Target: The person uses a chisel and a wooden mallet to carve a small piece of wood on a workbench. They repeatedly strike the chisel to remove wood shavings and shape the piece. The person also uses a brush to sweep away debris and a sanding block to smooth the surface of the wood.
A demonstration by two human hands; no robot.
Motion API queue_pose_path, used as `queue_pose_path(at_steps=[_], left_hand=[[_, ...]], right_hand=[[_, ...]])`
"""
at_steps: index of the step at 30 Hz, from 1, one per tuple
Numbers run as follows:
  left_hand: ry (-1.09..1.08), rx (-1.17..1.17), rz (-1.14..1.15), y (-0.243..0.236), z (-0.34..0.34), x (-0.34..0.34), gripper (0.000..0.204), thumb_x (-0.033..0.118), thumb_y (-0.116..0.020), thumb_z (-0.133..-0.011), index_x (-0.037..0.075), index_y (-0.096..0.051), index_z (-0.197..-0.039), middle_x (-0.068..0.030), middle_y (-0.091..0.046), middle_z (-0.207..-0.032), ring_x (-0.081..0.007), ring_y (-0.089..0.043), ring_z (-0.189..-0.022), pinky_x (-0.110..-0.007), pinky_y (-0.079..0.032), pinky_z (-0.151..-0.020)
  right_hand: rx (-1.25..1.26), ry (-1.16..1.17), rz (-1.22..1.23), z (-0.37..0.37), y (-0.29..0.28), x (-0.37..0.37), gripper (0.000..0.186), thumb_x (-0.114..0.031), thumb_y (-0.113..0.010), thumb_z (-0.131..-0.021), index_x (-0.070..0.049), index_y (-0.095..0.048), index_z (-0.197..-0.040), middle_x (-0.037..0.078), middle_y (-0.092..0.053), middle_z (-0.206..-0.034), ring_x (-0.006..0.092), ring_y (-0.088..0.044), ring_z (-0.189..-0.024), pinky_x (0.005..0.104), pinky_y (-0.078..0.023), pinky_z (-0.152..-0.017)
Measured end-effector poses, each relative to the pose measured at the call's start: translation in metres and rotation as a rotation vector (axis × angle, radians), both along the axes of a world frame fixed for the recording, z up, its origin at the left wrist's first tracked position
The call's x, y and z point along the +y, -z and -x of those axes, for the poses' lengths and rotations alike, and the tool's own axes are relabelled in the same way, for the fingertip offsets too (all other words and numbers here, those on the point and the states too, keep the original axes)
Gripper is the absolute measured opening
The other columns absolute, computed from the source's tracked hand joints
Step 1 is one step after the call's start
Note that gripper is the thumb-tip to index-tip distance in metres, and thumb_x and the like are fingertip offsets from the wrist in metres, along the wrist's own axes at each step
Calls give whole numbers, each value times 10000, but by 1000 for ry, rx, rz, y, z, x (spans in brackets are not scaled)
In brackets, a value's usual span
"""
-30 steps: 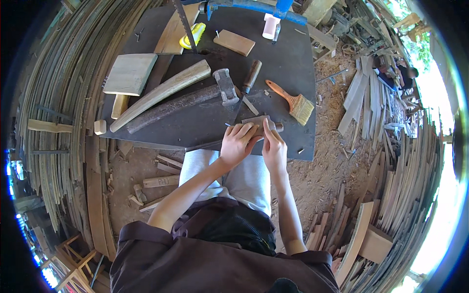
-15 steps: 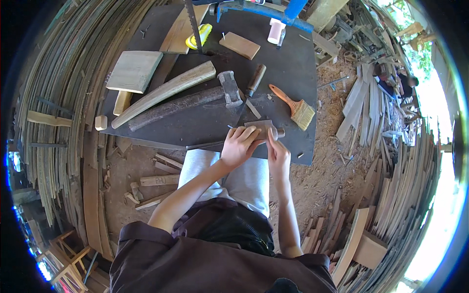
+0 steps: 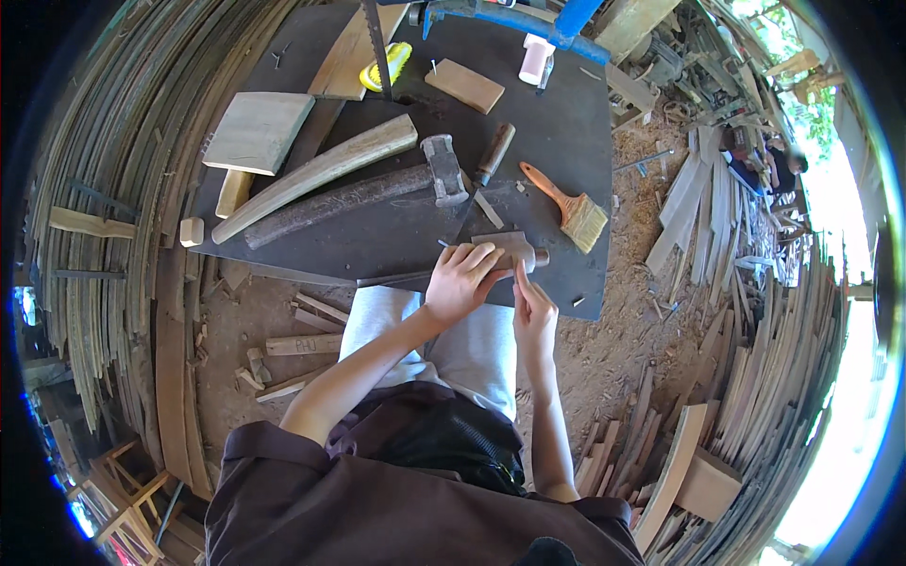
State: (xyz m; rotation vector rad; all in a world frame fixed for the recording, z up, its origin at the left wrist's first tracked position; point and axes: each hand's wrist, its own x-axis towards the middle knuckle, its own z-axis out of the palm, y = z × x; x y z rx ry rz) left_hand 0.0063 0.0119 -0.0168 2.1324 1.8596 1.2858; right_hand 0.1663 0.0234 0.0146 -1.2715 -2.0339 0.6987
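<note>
Near the front edge of the dark tabletop, my left hand (image 3: 461, 281) is closed around a small brown wooden piece (image 3: 514, 247) with a rounded, peg-like right end. The fingers hide its left part. My right hand (image 3: 535, 316) is closed at its near side, the index finger pressed along it by the round end and the other fingers curled. A paintbrush (image 3: 569, 209) with an orange handle lies beyond to the right. Farther off are a wood-handled tool (image 3: 496, 154) and a sledgehammer (image 3: 444, 172) with a dark handle.
A curved wooden handle (image 3: 321, 177) and a wooden paddle-like block (image 3: 260, 132) lie at the left of the table (image 3: 377, 250). Toward the back are a yellow object (image 3: 387, 68), a wood block (image 3: 464, 86), a pink-white bottle (image 3: 533, 61) and a blue clamp frame (image 3: 510, 17). Timber stacks stand on both sides.
My right index finger has straightened and the right hand has shifted slightly down and left along the wooden piece. My left hand keeps its hold. The whole view has shifted slightly.
</note>
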Motion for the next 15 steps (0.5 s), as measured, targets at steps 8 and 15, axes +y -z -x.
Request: queue_pose_path(at_steps=[8, 15], left_hand=[[16, -12, -28, -1, 2, 0, 319, 241, -748, -773, 63, -688, -1031, -29, -639, -1038, -230, -614, -908, -367, -478, -788], [27, -28, 9, 1, 0, 1, 314, 254, -750, -777, 66, -688, -1021, -29, -640, -1042, -231, -618, -904, -375, -484, -781]], right_hand=[[-47, 6, -19, 6, -5, 3, 499, 85, -577, -868, -48, -551, -1348, 179, -527, -705, 296, -569, -579, 339, -471, -576], [-44, -3, -52, 8, -2, 11, 507, 91, -571, -853, -35, -545, -1343, 190, -552, -735, 347, -594, -637, 375, -483, -600]])
